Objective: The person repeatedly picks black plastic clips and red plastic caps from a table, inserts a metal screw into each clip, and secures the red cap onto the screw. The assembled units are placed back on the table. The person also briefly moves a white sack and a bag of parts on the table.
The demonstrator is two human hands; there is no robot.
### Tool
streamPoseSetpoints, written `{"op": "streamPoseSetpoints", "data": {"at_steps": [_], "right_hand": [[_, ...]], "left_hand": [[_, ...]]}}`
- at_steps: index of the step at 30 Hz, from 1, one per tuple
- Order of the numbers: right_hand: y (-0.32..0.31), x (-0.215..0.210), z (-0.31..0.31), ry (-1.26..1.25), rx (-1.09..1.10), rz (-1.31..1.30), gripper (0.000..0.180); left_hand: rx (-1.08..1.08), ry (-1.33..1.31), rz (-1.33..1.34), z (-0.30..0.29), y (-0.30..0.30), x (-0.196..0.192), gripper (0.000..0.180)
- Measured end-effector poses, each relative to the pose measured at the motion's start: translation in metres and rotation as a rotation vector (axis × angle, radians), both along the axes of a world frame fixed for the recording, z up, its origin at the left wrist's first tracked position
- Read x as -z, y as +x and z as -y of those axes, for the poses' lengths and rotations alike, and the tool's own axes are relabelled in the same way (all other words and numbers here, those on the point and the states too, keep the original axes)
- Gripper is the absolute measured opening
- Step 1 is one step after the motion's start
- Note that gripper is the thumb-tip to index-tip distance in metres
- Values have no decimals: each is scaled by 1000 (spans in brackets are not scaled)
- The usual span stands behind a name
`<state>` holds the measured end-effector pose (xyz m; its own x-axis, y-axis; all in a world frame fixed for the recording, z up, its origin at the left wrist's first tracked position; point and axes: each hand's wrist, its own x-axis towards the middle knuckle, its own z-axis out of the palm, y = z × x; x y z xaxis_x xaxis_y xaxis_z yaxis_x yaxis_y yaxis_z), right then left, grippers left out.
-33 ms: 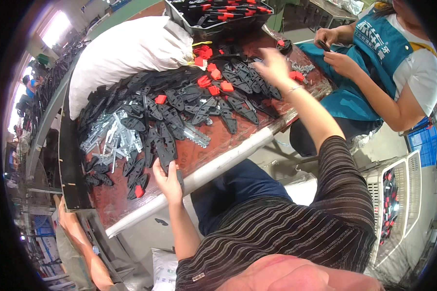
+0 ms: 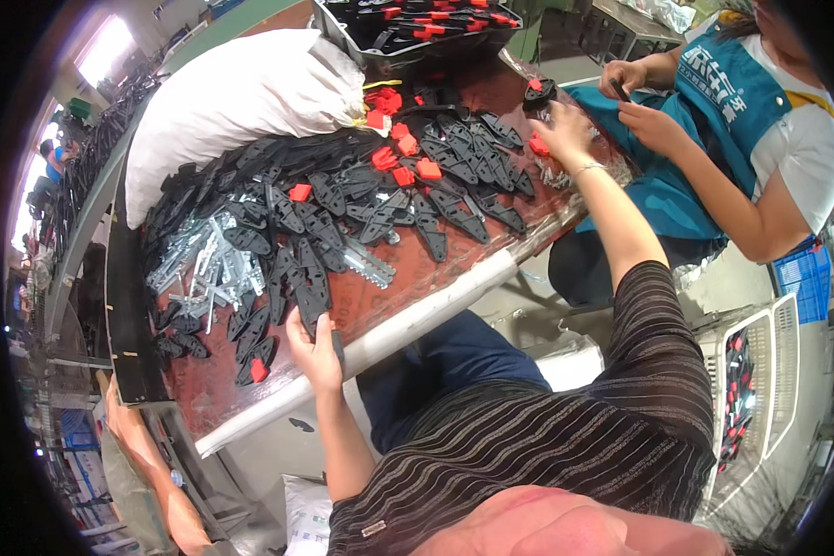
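My left hand [image 2: 316,355], at the table's near edge, is closed around a black elongated plastic part [image 2: 337,345], partly hidden by the fingers. Just beyond its fingertips lie more black pointed plastic pieces [image 2: 311,293]. On the far right side of the table, my right hand [image 2: 567,134] reaches out with fingers apart and somewhat blurred; nothing shows in it. A red plastic piece [image 2: 538,145] is beside its thumb, and a black part with a red piece [image 2: 537,91] lies just beyond the fingers.
A white sack [image 2: 250,97] lies on the red table [image 2: 380,301] behind heaped black parts. Metal strips [image 2: 215,259] lie at left. A black bin [image 2: 371,57] stands at the back. At right, a co-worker's hands [image 2: 653,120] hold a dark piece. A white basket [image 2: 786,371] stands lower right.
My right hand has moved rightward, from above the row of black parts to beside the red piece near the co-worker. My left hand stays near the table edge. The view has shifted slightly.
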<state>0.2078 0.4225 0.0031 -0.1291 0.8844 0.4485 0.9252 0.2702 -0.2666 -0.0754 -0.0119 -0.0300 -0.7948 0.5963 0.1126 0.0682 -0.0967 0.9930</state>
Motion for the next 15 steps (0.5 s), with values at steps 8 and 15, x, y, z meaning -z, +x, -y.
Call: {"op": "streamPoseSetpoints", "data": {"at_steps": [8,15], "right_hand": [[41,9,-54,-335,60,101,81],[36,31,-52,-94,-211,188,38]], "left_hand": [[-84,-112,-39,-3,9,-11,31],[-102,-148,-77,-8,12,-9,31]]}}
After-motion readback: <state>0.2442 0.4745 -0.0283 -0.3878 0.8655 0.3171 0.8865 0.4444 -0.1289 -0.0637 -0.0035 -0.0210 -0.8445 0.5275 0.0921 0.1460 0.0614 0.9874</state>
